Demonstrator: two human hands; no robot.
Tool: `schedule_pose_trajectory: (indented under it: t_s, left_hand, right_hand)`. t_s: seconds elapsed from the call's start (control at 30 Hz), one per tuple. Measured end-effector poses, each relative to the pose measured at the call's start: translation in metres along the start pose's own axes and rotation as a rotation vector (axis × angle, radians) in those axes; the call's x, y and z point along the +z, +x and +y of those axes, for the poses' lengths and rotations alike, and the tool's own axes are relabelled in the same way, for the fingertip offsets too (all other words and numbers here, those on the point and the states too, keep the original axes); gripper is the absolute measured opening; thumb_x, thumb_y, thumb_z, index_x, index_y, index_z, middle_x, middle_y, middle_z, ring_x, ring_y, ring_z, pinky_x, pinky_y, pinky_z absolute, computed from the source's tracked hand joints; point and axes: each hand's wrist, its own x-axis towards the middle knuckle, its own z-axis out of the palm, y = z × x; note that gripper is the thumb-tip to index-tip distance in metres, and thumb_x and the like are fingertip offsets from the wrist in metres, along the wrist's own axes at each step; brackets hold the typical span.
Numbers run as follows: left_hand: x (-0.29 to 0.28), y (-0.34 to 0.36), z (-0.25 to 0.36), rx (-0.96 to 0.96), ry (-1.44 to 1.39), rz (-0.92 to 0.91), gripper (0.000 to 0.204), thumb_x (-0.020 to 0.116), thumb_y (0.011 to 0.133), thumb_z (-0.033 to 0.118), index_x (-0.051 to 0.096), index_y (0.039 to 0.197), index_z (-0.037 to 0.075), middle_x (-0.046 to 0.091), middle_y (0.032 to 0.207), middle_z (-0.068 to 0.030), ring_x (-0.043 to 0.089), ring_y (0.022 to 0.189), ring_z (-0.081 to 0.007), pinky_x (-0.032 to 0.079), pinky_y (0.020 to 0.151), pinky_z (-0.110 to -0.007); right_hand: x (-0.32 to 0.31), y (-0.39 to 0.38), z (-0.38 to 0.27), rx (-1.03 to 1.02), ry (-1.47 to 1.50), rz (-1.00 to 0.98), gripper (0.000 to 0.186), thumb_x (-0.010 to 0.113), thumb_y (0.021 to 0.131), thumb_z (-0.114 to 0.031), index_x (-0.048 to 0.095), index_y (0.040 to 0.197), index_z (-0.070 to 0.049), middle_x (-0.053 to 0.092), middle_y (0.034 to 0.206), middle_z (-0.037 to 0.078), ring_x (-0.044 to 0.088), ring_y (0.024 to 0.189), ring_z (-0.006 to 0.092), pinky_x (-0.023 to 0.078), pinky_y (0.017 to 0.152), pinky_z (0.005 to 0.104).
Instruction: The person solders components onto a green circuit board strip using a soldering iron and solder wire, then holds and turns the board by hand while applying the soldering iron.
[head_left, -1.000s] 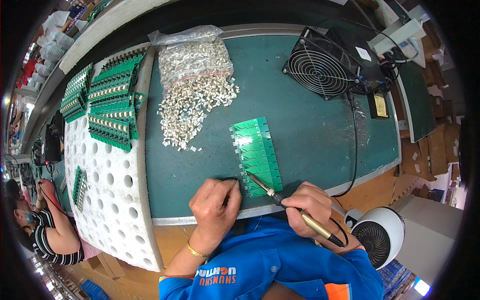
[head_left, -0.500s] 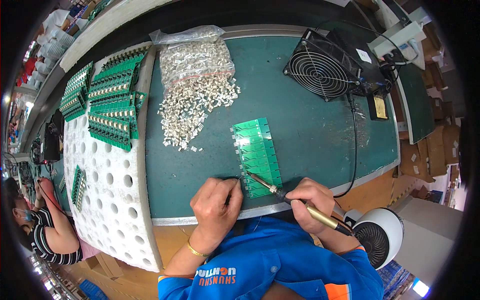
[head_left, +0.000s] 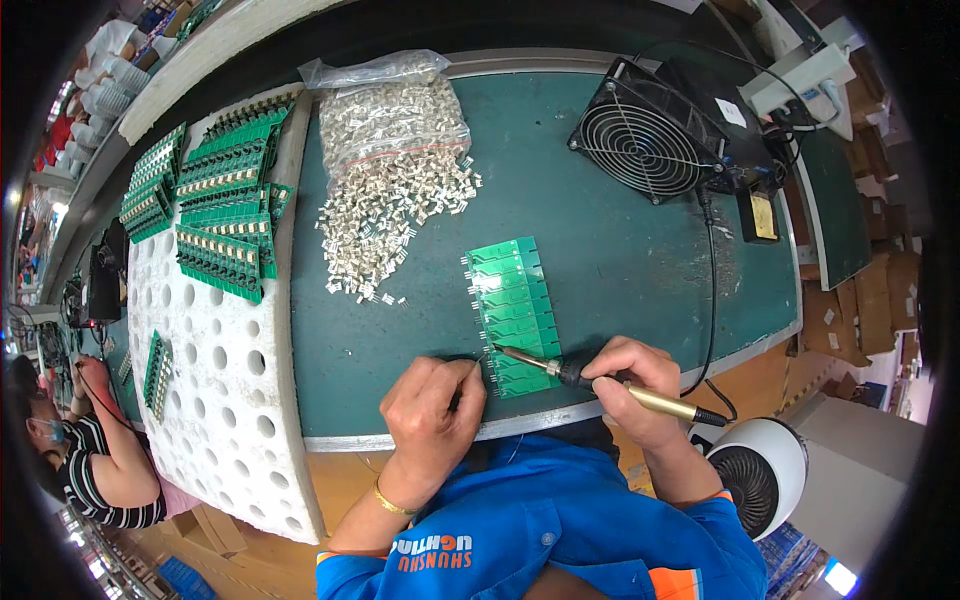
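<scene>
A green circuit board panel lies on the bench, small pinned parts along its left edge. My right hand grips a black and gold soldering iron, its tip on the board's lower left part. My left hand, closed with fingertips pinched, holds a thin solder wire by the iron's tip. Above lies a heap of small white connectors spilling from a clear bag. To the left, stacked populated boards rest on a white perforated foam sheet.
A black square fan stands at back right beside a small box with yellow pad and a cable. A white round fan is below the bench's right edge. At left, a co-worker sits at another bench.
My right hand has moved a little up and right, turning the iron to a flatter angle, while its tip stays at the board. My left hand barely moved.
</scene>
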Motion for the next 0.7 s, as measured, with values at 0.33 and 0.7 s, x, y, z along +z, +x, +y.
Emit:
schedule_pose_trajectory:
  t_s: [0.33, 0.7]
  left_hand:
    - [-0.002, -0.001, 0.000, -0.017, -0.029, -0.026, 0.010, 0.073, 0.071, -0.003, 0.068, 0.077, 0.004, 0.059, 0.065, -0.0092, 0.057, 0.055, -0.0240, 0.045, 0.050, -0.034]
    - [-0.002, -0.002, -0.002, -0.013, -0.059, -0.043, 0.009, 0.073, 0.075, -0.005, 0.068, 0.077, 0.001, 0.057, 0.065, -0.0068, 0.054, 0.054, -0.0151, 0.042, 0.047, -0.027]
  right_hand:
    - [0.009, -0.016, -0.002, -0.225, -0.144, -0.018, 0.024, 0.077, 0.073, -0.007, 0.063, 0.092, 0.001, 0.065, 0.073, 0.012, 0.061, 0.057, 0.0256, 0.047, 0.053, 0.0341]
    - [0.026, -0.031, -0.004, -0.374, -0.282, 0.028, 0.027, 0.079, 0.078, -0.012, 0.063, 0.095, 0.001, 0.065, 0.072, 0.013, 0.061, 0.055, 0.0251, 0.049, 0.052, 0.0339]
